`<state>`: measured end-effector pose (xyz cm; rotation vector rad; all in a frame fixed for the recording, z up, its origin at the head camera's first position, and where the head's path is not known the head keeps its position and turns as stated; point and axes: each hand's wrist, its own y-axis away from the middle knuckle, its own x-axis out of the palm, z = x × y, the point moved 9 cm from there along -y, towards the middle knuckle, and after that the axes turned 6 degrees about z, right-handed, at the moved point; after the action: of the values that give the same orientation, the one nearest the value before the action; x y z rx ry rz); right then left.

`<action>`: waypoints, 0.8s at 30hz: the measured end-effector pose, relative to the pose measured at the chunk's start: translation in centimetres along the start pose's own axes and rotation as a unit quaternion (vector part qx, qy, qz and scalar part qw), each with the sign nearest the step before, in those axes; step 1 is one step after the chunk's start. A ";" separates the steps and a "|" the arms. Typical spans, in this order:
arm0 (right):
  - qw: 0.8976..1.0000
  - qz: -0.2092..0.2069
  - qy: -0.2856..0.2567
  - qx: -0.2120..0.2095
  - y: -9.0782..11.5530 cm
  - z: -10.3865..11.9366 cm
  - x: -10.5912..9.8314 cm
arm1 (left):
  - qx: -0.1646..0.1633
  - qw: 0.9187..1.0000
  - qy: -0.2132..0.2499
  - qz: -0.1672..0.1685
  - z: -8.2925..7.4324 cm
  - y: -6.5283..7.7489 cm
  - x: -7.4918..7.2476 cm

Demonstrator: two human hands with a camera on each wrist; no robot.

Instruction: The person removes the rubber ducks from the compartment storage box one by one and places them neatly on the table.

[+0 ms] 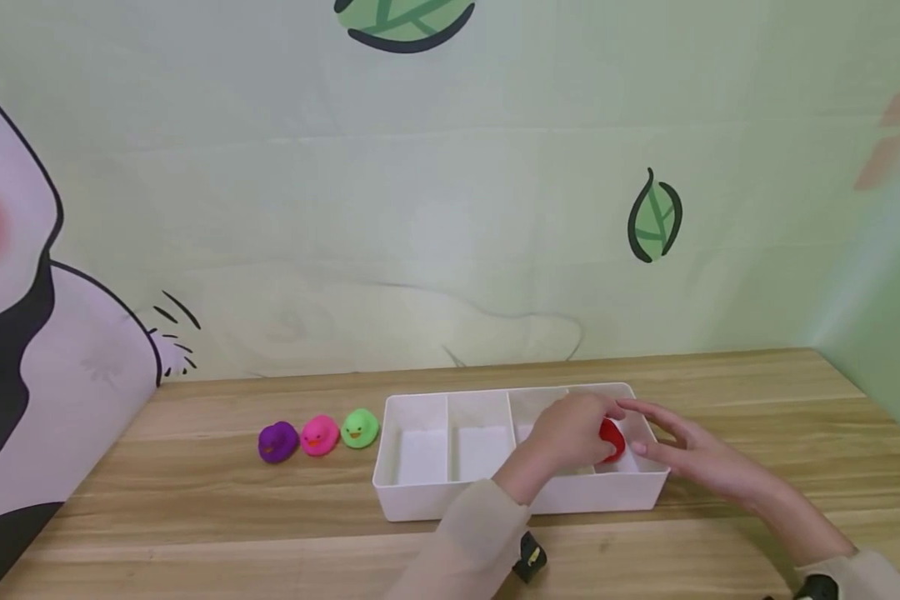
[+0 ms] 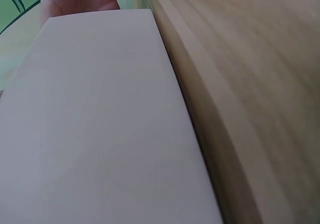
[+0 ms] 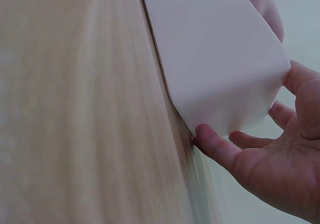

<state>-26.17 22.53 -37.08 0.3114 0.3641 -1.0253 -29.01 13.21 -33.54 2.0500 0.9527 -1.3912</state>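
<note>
A white divided box sits on the table, split by partitions into several compartments. My left hand reaches into its right end and pinches a red toy duck, mostly covered by the fingers. My right hand holds the right end of the box, thumb at the rim; in the right wrist view the fingers curve about the end wall. The left wrist view is filled by the box's side wall, with part of a palm beyond its end.
Left of the box stand a purple duck, a pink duck and a green duck in a row. The wooden table meets a printed wall sheet at the back. A black strap piece shows at the left sleeve.
</note>
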 end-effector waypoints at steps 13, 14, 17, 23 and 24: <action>1.000 -0.003 -0.002 0.009 -0.1 -0.2 -0.2 | 0.003 0.999 -0.036 0.010 -0.3 -0.6 0.1; 1.000 -0.004 -0.001 0.010 -0.1 -0.2 -0.2 | 0.006 0.999 -0.035 0.007 -0.4 -0.6 0.1; 1.000 -0.002 -0.002 0.013 0.0 -0.2 -0.3 | 0.014 1.000 -0.025 -0.002 -0.4 -0.4 0.0; 1.000 0.002 -0.007 0.019 -0.1 -0.3 -0.2 | 0.018 0.999 0.025 -0.016 -0.2 0.2 -0.3; 1.000 0.002 -0.006 0.020 -0.1 -0.3 -0.2 | 0.019 0.999 0.035 -0.019 -0.1 0.4 -0.4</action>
<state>-26.38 22.77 -37.24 0.3418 0.3314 -1.0305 -28.77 12.93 -33.12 2.1321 1.0055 -1.3750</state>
